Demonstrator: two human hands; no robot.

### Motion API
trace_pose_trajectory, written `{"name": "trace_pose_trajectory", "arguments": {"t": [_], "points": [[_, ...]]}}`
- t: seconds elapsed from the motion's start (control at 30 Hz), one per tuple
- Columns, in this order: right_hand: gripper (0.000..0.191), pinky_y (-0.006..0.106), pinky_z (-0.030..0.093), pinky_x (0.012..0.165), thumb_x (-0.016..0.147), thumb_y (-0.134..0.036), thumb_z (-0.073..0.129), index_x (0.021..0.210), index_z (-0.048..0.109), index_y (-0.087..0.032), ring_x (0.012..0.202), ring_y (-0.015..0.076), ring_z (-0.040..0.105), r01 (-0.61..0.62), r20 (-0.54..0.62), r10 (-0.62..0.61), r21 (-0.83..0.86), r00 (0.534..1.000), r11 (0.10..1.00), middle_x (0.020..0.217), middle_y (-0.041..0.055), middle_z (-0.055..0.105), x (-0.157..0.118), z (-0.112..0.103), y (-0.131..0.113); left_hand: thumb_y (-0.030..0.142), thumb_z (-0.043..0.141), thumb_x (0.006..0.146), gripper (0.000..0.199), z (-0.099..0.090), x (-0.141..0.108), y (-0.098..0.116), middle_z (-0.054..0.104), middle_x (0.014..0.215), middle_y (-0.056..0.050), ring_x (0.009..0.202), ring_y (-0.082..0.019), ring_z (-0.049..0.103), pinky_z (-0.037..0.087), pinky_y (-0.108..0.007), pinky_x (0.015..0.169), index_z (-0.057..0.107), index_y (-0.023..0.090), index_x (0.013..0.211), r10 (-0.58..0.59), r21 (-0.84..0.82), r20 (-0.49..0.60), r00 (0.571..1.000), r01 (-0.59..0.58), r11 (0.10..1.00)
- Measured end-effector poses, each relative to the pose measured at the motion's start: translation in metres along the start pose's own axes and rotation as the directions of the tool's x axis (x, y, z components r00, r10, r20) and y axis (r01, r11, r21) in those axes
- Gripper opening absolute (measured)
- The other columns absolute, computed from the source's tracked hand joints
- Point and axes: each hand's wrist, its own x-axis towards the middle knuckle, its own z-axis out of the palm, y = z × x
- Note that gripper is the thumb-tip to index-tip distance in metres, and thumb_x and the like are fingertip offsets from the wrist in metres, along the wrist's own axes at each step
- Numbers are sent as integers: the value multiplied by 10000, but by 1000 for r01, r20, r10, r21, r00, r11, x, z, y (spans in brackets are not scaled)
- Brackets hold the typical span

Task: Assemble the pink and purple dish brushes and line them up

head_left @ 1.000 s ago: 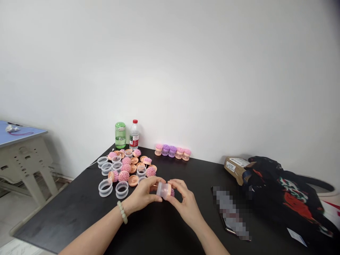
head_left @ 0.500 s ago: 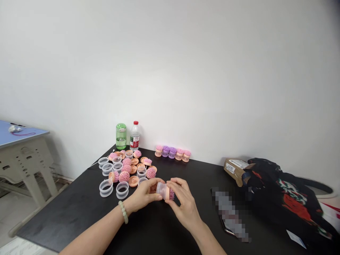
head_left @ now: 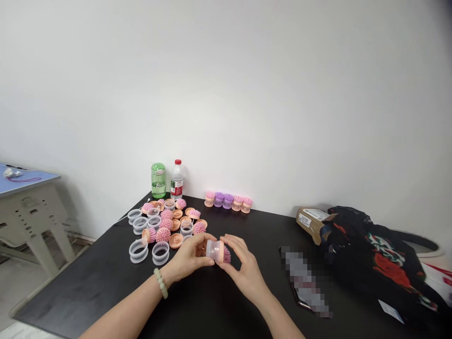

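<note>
My left hand [head_left: 193, 254] is closed around the clear end of a small brush piece [head_left: 215, 252], which lies on its side above the black table [head_left: 197, 301]. At its peach rim and pink bristles, the fingers and thumb of my right hand [head_left: 242, 263] grip the same piece. Left of my hands are clear rings [head_left: 160, 253], pink bristle heads [head_left: 163, 234] and peach discs [head_left: 175, 240]. A row of several pink and purple brushes [head_left: 228, 201] stands near the wall.
A green bottle [head_left: 158, 181] and a red-capped water bottle [head_left: 177, 180] stand at the back left corner. To the right are a cardboard package [head_left: 312, 223], a blurred-out flat object [head_left: 305, 282] and a black patterned bag [head_left: 374, 259].
The fingers of my right hand have spread a little around the piece, and more of its clear body shows. The view has shifted slightly.
</note>
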Motion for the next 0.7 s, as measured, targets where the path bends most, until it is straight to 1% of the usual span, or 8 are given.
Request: {"name": "trace_pose_trajectory", "arguments": {"t": [0.1, 0.17, 0.27, 0.37, 0.43, 0.57, 0.63, 0.7], "points": [[685, 507, 421, 1085, 724, -163, 734, 1359, 519, -306, 1311, 290, 485, -35, 1, 35, 28, 999, 999, 1390, 70, 548, 0, 0, -2, 299, 855, 675, 516, -3, 1, -2, 608, 1017, -41, 941, -196, 596, 457, -342, 851, 599, 199, 1111, 18, -12, -2, 1000, -18, 1000], [650, 509, 457, 1044, 734, -204, 735, 1346, 529, -282, 1228, 292, 560, -82, 4, 82, 43, 997, 996, 1332, 88, 584, 0, 1, -1, 297, 864, 664, 529, -5, 2, -4, 601, 1027, -40, 944, -194, 594, 451, -346, 862, 596, 199, 1109, 34, -14, -1, 999, -34, 999], [456, 482, 479, 1015, 803, -220, 663, 1253, 599, -262, 1137, 269, 620, -99, 15, 98, 48, 995, 994, 1237, 87, 627, 0, 2, 0, 291, 871, 656, 537, -7, 3, -5, 595, 1029, -40, 939, -189, 589, 450, -345, 862, 595, 197, 1107, 46, 0, 2, 999, -46, 999], [588, 470, 472, 1030, 766, -178, 670, 1327, 534, -292, 1203, 266, 581, -112, 1, 112, 62, 994, 992, 1355, 76, 560, -1, 3, 0, 295, 872, 652, 540, -7, 3, -6, 596, 1015, -40, 927, -191, 593, 457, -345, 850, 597, 192, 1105, 47, 18, 7, 999, -47, 999], [663, 473, 470, 1033, 742, -185, 693, 1365, 493, -288, 1203, 267, 584, -130, 2, 130, 79, 991, 988, 1347, 79, 568, -1, 3, -1, 298, 869, 656, 536, -6, 3, -6, 600, 1005, -41, 928, -198, 596, 463, -346, 841, 600, 190, 1106, 50, 45, 15, 999, -51, 998], [495, 467, 458, 1044, 743, -162, 669, 1222, 611, -270, 1190, 265, 591, -112, 4, 112, 56, 994, 992, 1253, 65, 625, 0, 3, -1, 305, 867, 658, 532, -5, 2, -5, 599, 996, -46, 895, -194, 597, 470, -338, 809, 604, 185, 1105, 69, 86, 12, 998, -70, 994], [564, 468, 474, 1028, 717, -155, 683, 1258, 588, -282, 1195, 269, 587, -115, -20, 116, 56, 993, 992, 1326, 65, 585, 0, 2, -1, 304, 867, 660, 532, -5, 2, -5, 598, 993, -47, 890, -194, 599, 471, -340, 808, 603, 182, 1106, 68, 84, 12, 998, -69, 994], [631, 469, 496, 1001, 698, -197, 724, 1302, 556, -273, 1160, 277, 611, -131, -32, 133, 72, 991, 989, 1317, 77, 592, 0, 3, 0, 309, 867, 660, 533, -5, 2, -5, 601, 984, -47, 891, -196, 600, 470, -341, 811, 603, 180, 1105, 64, 96, 13, 998, -65, 993]]}}
